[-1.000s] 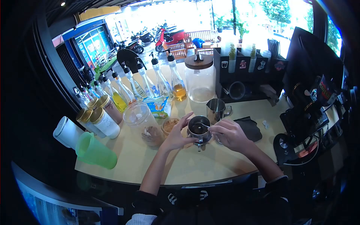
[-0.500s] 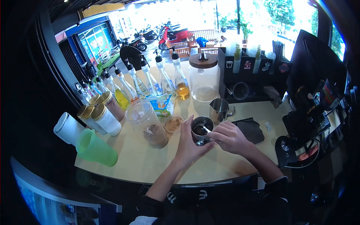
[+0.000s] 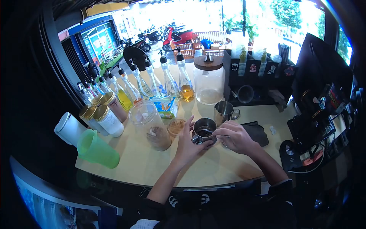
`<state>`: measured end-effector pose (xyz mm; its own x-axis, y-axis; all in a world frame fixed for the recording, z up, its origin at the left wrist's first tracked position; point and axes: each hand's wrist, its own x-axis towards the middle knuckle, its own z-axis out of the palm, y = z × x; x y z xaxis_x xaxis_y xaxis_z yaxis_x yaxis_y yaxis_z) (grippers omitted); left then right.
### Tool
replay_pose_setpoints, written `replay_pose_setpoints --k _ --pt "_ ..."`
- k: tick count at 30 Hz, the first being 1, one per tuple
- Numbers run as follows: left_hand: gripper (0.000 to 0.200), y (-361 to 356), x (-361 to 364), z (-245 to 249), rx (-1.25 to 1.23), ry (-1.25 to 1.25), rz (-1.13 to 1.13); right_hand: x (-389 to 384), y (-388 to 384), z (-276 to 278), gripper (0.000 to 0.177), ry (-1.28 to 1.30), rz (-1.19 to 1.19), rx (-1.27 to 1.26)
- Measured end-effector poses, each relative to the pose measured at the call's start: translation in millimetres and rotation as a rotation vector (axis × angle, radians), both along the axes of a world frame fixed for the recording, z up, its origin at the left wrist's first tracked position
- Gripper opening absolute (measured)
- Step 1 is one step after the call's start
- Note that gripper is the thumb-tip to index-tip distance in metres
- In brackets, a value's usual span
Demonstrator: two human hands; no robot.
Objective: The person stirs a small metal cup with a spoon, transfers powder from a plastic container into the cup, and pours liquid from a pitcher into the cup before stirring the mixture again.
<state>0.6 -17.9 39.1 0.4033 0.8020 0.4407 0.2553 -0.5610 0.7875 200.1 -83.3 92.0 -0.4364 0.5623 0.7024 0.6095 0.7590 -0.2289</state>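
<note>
My left hand [image 3: 186, 147] is wrapped round a small metal pitcher [image 3: 204, 124] with its thumb across the near side. Dark contents lie inside it. My right hand [image 3: 238, 138] pinches a metal spoon [image 3: 209, 131], whose bowl end reaches into the pitcher. Just behind stands a second metal pitcher [image 3: 223, 112]. Left of my left hand are a shallow round container [image 3: 176, 126] with brown powder on it and a tall clear plastic jar [image 3: 157, 139], part-filled with brown powder.
Pump bottles [image 3: 185, 82] line the counter's back left, beside a wooden-lidded glass jar [image 3: 209, 84]. Gold-lidded jars [image 3: 109, 120] and a green pitcher [image 3: 98, 150] stand left. At right are a dark cloth [image 3: 256, 133], a white scrap [image 3: 272, 130] and a black cup holder [image 3: 259, 72].
The pitcher has turned in my left hand, its handle swinging left, and my left thumb now lies across its near side. The spoon has shifted within the pitcher.
</note>
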Motion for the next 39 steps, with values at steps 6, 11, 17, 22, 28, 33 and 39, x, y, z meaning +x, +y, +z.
replay_pose_setpoints --k 6,11,17,22,28,33,39 --pt "0.111 29 -15 -8 -0.157 -0.1 -0.261 5 2 -2 0.01 0.021 -0.04 -0.003" --pt "0.112 41 -19 -8 -0.133 -0.07 -0.364 6 2 -1 0.011 -0.019 -0.083 -0.006" --pt "0.111 47 -19 -16 -0.171 -0.105 -0.401 2 5 2 0.01 0.046 -0.025 0.002" --pt "0.107 45 -15 -25 -0.207 -0.198 -0.386 1 3 3 0.012 0.015 -0.048 0.025" --pt "0.107 42 -15 -25 -0.205 -0.201 -0.367 -1 7 -3 0.014 -0.002 -0.041 0.063" --pt "0.107 39 -15 -25 -0.209 -0.196 -0.359 -1 8 -3 0.018 -0.03 -0.065 0.085" --pt "0.103 39 -15 -25 -0.174 -0.204 -0.347 -4 8 -3 0.025 -0.077 -0.055 0.162"
